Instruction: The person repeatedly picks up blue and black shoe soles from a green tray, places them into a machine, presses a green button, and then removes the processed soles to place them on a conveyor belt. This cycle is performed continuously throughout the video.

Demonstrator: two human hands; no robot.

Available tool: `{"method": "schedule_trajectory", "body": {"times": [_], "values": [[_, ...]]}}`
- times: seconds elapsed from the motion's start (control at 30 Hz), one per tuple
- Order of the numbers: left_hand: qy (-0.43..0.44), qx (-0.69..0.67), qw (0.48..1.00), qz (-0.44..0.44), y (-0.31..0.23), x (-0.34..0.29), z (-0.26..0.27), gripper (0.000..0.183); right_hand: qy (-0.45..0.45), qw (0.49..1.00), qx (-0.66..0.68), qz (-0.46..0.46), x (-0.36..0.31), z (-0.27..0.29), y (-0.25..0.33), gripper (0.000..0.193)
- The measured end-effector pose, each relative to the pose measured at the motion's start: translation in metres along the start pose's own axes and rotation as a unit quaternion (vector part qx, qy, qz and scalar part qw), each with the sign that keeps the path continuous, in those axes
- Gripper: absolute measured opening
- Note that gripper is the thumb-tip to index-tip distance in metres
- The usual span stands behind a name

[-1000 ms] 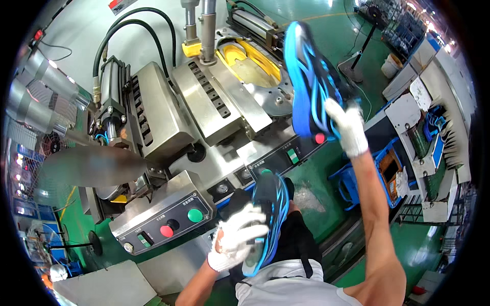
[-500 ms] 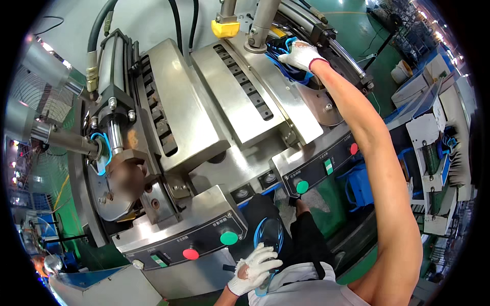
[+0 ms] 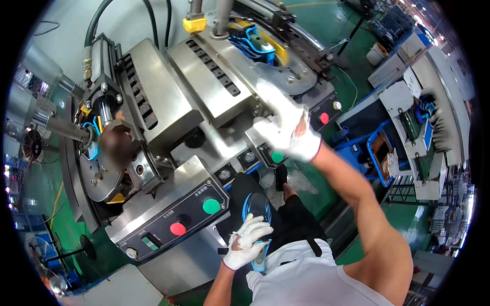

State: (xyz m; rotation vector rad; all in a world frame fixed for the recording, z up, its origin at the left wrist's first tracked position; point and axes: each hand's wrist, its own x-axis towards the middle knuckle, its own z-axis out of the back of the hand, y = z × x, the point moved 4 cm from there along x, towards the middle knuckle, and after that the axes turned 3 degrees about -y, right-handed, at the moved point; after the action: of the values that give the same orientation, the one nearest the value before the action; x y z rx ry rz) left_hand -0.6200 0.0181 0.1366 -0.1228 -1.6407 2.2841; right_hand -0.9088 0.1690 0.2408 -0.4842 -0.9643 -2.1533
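My left hand [image 3: 249, 241], in a white knit glove, lies across a dark shoe [image 3: 256, 205] with bright blue edging, its fingers closed over the middle. The shoe's toe points away from me above my lap, and a light blue end shows below the glove. My right hand [image 3: 293, 130], gloved too and smeared by motion, is in the air above the right control panel, thumb and fingers apart, with nothing visible in it. Beyond it, a black-and-blue shoe upper [image 3: 250, 43] sits in the machine's right station, next to a yellow part [image 3: 278, 51].
The metal machine has a left panel with a green button [image 3: 211, 206] and a red button [image 3: 177, 228]. A cylinder rod [image 3: 105, 111] stands at the left station, beside blue-edged material [image 3: 93, 125]. At right are a blue crate [image 3: 380, 153] and a bench [image 3: 449, 92] with a brush.
My right hand has left the shoe upper at the right station and come back toward me, over the panel. My left hand stays on the shoe. The view has shifted somewhat to the right.
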Motion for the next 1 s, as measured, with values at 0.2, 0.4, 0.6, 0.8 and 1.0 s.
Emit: {"method": "schedule_trajectory", "body": {"times": [0.2, 0.4, 0.6, 0.8, 1.0], "values": [[0.017, 0.065, 0.998, 0.008, -0.005, 0.003, -0.008, 0.048, 0.189, 0.963, -0.192, -0.001, -0.107, -0.086, -0.002, 0.096], [-0.014, 0.049, 0.999, -0.002, -0.019, 0.034, -0.033, 0.034, 0.11, 0.981, -0.031, -0.157, -0.182, -0.002, 0.003, 0.1], [-0.063, 0.066, 0.991, -0.101, -0.067, 0.082, -0.08, 0.036, 0.186, 0.9, 0.11, -0.38, -0.341, 0.093, 0.098, 0.119], [0.054, 0.026, 0.941, -0.334, -0.216, 0.157, -0.204, 0.05, -0.21, 0.916, 0.025, -0.34, -0.369, 0.171, 0.128, 0.126], [0.174, -0.015, 0.85, -0.497, -0.308, 0.185, -0.282, 0.079, -0.593, 0.703, 0.181, -0.349, -0.464, 0.27, 0.028, 0.055]]}}
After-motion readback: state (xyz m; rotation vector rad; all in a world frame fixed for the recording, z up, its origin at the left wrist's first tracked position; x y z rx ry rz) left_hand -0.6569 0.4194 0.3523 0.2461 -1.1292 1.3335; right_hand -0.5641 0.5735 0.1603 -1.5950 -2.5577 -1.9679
